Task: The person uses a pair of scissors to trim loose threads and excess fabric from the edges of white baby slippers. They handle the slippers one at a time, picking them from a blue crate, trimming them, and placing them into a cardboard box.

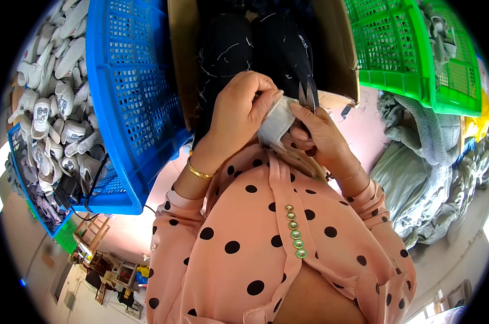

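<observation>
Over my lap, I hold a pale grey fabric shoe upper (277, 125) between both hands. My left hand (240, 110) is closed, its thumb and fingers pinching the upper's top edge. My right hand (321, 132) grips the upper's other side with the thumb on top. A pair of scissors (309, 96) is also in the right hand, blades pointing away from me and slightly apart. Fingers hide the scissors' handles and part of the upper.
At left, a blue plastic crate (133, 102) stands beside a heap of grey-white shoe uppers (55, 108). A cardboard box (336, 48) lies around my legs. Far right is a green crate (387, 54), with grey fabric and plastic-wrapped bundles (417, 183) below it. Thread scraps cling to my dark trousers (225, 48).
</observation>
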Demonstrator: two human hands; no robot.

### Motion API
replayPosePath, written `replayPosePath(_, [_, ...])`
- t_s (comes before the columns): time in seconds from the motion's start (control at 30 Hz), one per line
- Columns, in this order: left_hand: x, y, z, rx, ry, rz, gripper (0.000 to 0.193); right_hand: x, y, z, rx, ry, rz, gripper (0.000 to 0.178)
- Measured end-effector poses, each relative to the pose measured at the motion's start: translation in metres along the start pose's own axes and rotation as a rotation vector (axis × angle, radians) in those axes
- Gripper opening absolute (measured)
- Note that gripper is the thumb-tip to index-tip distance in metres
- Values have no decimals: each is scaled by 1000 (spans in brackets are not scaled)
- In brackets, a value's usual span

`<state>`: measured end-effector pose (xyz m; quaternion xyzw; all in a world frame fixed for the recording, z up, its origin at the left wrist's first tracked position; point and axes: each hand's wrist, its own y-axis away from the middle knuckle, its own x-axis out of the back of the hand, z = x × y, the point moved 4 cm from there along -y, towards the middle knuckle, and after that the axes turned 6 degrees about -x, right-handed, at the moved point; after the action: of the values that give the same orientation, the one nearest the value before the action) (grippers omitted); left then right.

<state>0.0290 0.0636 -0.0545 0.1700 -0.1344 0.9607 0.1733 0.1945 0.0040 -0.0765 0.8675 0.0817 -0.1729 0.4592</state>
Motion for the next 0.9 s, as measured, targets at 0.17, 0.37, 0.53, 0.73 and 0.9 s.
replayPosePath(0.17, [-2,-4,-7,16,-34,-50,11,23,10,-29,554,916,292,44])
replayPosePath(0.37, [-7,-6,-4,-51,-101,-36,11,7,12,-54,836,1378,337,44])
replayPosePath(0.53, [-8,-7,-2,-99,-146,-1,9,1,8,-60,821,1483,314,47])
replayPosePath(0.73, [-11,-9,4,-128,-182,-17,8,0,6,-63,785,1511,311,47])
replayPosePath(0.9, [-15,-8,3,-162,-227,28,14,-1,9,-65,821,1586,336,46])
